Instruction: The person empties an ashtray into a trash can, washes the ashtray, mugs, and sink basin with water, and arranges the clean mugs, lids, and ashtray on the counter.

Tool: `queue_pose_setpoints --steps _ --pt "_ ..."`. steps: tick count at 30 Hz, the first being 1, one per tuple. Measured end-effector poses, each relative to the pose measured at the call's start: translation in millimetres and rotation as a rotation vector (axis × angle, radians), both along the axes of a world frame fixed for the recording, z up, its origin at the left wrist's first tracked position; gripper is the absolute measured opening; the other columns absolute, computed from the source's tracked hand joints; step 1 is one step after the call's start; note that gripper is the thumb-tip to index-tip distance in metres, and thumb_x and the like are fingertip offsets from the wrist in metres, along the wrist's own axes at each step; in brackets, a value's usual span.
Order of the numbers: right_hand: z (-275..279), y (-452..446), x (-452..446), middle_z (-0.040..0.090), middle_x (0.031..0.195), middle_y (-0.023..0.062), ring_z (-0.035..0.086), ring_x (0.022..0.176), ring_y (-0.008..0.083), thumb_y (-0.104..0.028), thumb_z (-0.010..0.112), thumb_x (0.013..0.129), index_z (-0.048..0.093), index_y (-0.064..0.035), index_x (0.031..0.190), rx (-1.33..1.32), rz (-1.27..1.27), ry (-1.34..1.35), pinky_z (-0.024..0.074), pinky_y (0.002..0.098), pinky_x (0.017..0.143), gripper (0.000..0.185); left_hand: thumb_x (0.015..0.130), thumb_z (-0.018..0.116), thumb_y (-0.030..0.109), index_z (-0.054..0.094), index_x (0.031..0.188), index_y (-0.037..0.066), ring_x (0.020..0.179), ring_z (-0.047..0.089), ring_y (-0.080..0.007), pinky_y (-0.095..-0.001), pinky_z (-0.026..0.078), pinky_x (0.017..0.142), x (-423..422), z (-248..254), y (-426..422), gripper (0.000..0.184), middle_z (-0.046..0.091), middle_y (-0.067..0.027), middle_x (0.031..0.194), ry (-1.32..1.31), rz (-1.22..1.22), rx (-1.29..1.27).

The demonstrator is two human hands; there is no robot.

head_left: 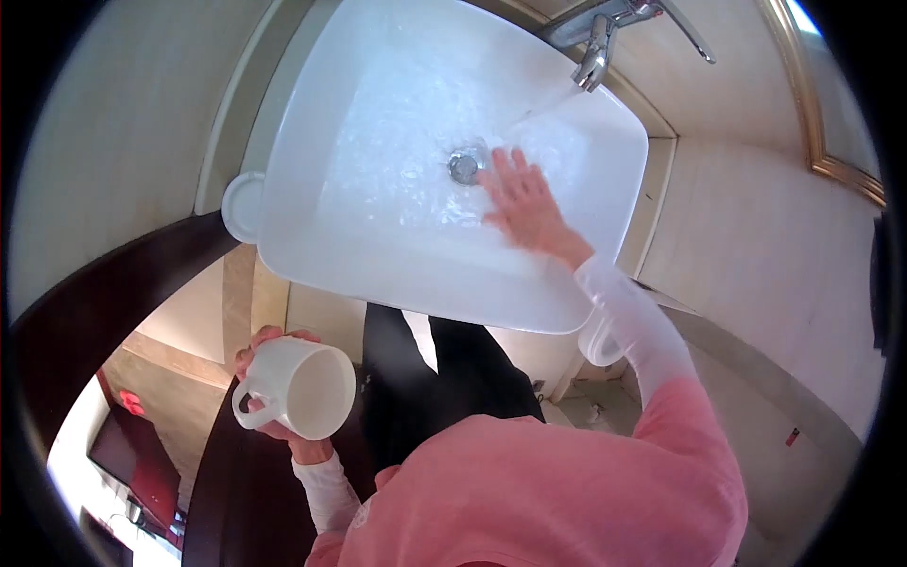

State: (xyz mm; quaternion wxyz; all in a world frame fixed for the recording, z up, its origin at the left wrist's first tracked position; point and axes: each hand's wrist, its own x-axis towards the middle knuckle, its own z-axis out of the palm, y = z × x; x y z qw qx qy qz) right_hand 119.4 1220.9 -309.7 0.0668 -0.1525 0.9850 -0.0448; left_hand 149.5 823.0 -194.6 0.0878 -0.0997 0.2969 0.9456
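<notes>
Two bare hands at a white basin [406,274], seen from above; all positions are given relative to the basin. The white mug [274,378] is held clear of the near left corner of the basin, over its outer side. It is gripped from behind and below by the left hand [286,435], whose fingers are wrapped about the wall, and its mouth is tilted toward the right. No contents can be made out inside it. The right hand [525,207] is extended over the inside of the basin, just beside the drain [464,168], with its fingers spread and nothing held. Whether the water is touched by the fingertips cannot be told. A thin stream is delivered from the faucet [593,66], mounted at the far right corner of the basin, and rippled water is spread across the basin floor.

The work is judged to be partway along. The mug has been taken in hand and water is being run into the basin; the flow is not yet shut off, and the mug is not yet set down. Whether the mug has been wetted cannot be determined.
</notes>
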Motion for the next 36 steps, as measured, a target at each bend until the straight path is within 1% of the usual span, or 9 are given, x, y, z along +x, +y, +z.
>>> queue_pose_setpoints --steps 7,10,14,17,26,32,34,35,36 --pt "-9.3 -83.7 -39.8 0.028 0.151 0.0041 0.024 0.138 0.0351 -0.045 0.050 0.091 0.036 -0.0174 0.143 -0.036 -0.166 0.088 0.0258 0.0540 0.109 0.060 0.076 0.072 0.046 0.053 0.116 0.018 0.095 0.058 -0.0429 -0.0495 0.055 0.075 -3.2 -11.2 10.0 0.052 0.049 -0.0144 0.121 0.042 0.033 -0.055" --pt "6.4 -91.6 -0.1 0.027 0.152 0.0023 0.023 0.139 0.0332 -0.044 0.048 0.092 0.038 -0.0248 0.142 -0.031 0.236 -0.060 0.0248 0.0538 0.110 0.054 0.076 0.072 0.048 0.053 0.117 0.018 0.094 0.059 -0.0414 -0.0479 0.055 0.073 -1.2 -14.9 9.5 0.055 0.050 -0.0141 0.120 0.061 0.045 -0.065" --pt "30.5 -18.0 34.9 0.026 0.153 0.0020 0.018 0.142 0.0335 -0.049 0.060 0.083 0.038 -0.0273 0.141 0.087 0.278 -0.244 0.0225 0.0540 0.111 0.066 0.081 0.070 0.041 0.053 0.116 0.019 0.106 0.051 -0.0445 -0.0406 0.060 0.070 11.1 -21.9 -8.7 0.045 0.043 -0.0123 0.125 0.096 0.016 -0.051" --pt "26.9 17.9 29.0 0.027 0.152 0.0043 0.020 0.141 0.0357 -0.059 0.063 0.074 0.041 -0.0308 0.140 0.060 -0.091 -0.124 0.0215 0.0541 0.110 0.076 0.080 0.072 0.040 0.052 0.110 0.019 0.107 0.051 -0.0409 -0.0429 0.057 0.076 16.0 -21.4 -7.9 0.042 0.045 -0.0089 0.120 0.041 0.077 -0.060" --pt "9.7 -55.4 -131.5 0.046 0.138 0.0020 0.041 0.127 0.0274 -0.052 0.061 0.076 0.057 -0.0301 0.121 -0.015 0.444 0.187 0.0343 0.0460 0.102 0.050 0.077 0.072 0.042 0.053 0.118 0.019 0.103 0.052 -0.0356 -0.0412 0.048 0.086 29.2 -24.5 23.0 0.051 0.045 -0.0106 0.122 0.056 0.088 -0.126" --pt "14.2 59.5 -199.3 0.031 0.151 -0.0006 0.026 0.139 0.0106 -0.036 0.053 0.085 0.032 -0.0148 0.144 0.458 0.663 0.295 0.0171 0.0292 0.115 0.066 0.076 0.073 0.040 0.055 0.116 0.017 0.104 0.050 -0.0351 -0.0405 0.047 0.086 36.8 -43.0 47.7 0.049 0.045 -0.0102 0.121 0.056 0.070 -0.032" --pt "17.5 104.7 -177.3 0.027 0.153 -0.0032 0.021 0.141 0.0108 -0.040 0.053 0.083 0.029 -0.0133 0.146 0.007 0.534 -0.133 0.0113 0.0309 0.118 0.072 0.077 0.073 0.038 0.054 0.115 0.016 0.103 0.051 -0.0356 -0.0412 0.048 0.087 38.1 -48.8 55.0 0.048 0.045 -0.0104 0.123 0.051 0.078 -0.010" --pt "44.6 108.3 -152.4 0.026 0.153 -0.0034 0.020 0.141 0.0114 -0.041 0.052 0.084 0.029 -0.0134 0.146 0.821 0.682 0.283 0.0105 0.0310 0.118 0.072 0.077 0.073 0.037 0.054 0.115 0.016 0.103 0.051 -0.0357 -0.0410 0.049 0.087 38.3 -48.7 56.2 0.048 0.045 -0.0105 0.123 0.054 0.073 -0.013" --pt "53.9 122.2 -129.5 0.026 0.153 -0.0034 0.020 0.141 0.0121 -0.040 0.053 0.084 0.030 -0.0144 0.146 0.812 0.626 0.131 0.0110 0.0322 0.117 0.070 0.077 0.073 0.036 0.053 0.115 0.016 0.104 0.051 -0.0358 -0.0408 0.051 0.086 39.8 -47.9 56.3 0.047 0.045 -0.0106 0.124 0.057 0.068 -0.016"
